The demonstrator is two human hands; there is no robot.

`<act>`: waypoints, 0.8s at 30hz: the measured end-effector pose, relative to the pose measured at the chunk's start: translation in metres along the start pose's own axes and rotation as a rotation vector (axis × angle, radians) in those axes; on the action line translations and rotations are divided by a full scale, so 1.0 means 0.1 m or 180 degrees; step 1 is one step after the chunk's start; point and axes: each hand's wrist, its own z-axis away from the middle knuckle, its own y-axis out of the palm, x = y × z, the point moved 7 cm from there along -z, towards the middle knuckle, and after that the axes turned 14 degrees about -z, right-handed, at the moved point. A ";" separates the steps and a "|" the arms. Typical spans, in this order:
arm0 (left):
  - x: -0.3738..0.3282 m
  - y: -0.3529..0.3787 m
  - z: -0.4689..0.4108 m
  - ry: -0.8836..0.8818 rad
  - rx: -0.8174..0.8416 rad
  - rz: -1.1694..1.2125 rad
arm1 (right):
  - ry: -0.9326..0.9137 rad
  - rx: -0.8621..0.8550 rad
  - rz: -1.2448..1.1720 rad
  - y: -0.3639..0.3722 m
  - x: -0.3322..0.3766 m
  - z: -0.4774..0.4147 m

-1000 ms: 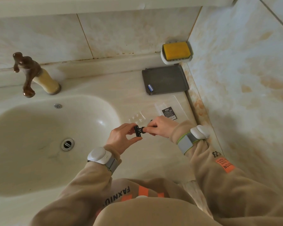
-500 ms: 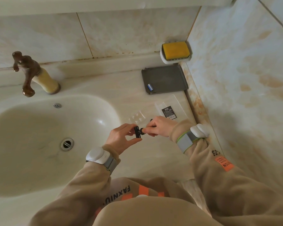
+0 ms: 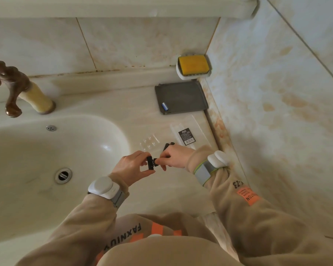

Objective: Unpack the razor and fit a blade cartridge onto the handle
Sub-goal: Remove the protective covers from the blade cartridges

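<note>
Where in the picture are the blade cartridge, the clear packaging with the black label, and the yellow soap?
blade cartridge (image 3: 149, 163): head view, its black body between the two hands.
clear packaging (image 3: 197, 126): head view, bare plastic beside its label.
yellow soap (image 3: 193, 65): head view, its top face.

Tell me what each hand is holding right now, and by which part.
Left hand pinches the small black blade cartridge by its ends; right hand grips the black razor handle near its head.

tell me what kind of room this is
Most likely a bathroom: a white washbasin with a brown tap, tiled walls, and a yellow bar of soap in a dish at the corner.
</note>
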 end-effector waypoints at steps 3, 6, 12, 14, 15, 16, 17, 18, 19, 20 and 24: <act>0.05 0.03 -0.01 -0.0143 0.0126 0.0147 | -0.0032 0.0075 -0.0174 0.01 0.00 0.02; 0.10 0.02 0.01 -0.0286 0.0197 0.0478 | -0.0116 0.0107 -0.0417 0.02 0.02 0.03; 0.15 -0.02 0.04 -0.0861 0.0193 0.1657 | -0.0359 0.0139 -0.1136 -0.02 0.06 0.06; 0.18 -0.03 0.05 -0.1119 0.0187 0.2089 | -0.0454 0.0184 -0.1566 -0.01 0.07 0.06; 0.19 -0.04 0.04 -0.1204 0.0186 0.2265 | -0.0488 0.0201 -0.1788 -0.01 0.08 0.06; 0.19 -0.04 0.04 -0.1255 0.0175 0.2436 | -0.0527 0.0227 -0.2000 0.00 0.09 0.06; 0.19 -0.06 0.02 -0.1279 0.0142 0.2607 | -0.0576 0.0261 -0.2194 0.00 0.11 0.06; 0.18 -0.07 0.01 -0.1290 0.0091 0.2774 | -0.0619 0.0298 -0.2361 0.01 0.12 0.06; 0.17 -0.09 0.00 -0.1291 0.0039 0.2913 | -0.0648 0.0327 -0.2490 0.01 0.13 0.06; 0.16 -0.10 -0.01 -0.1281 -0.0002 0.3004 | -0.0663 0.0330 -0.2570 0.01 0.13 0.05; 0.15 -0.12 -0.04 -0.1295 -0.0057 0.3056 | -0.0622 0.0295 -0.2641 0.00 0.12 0.03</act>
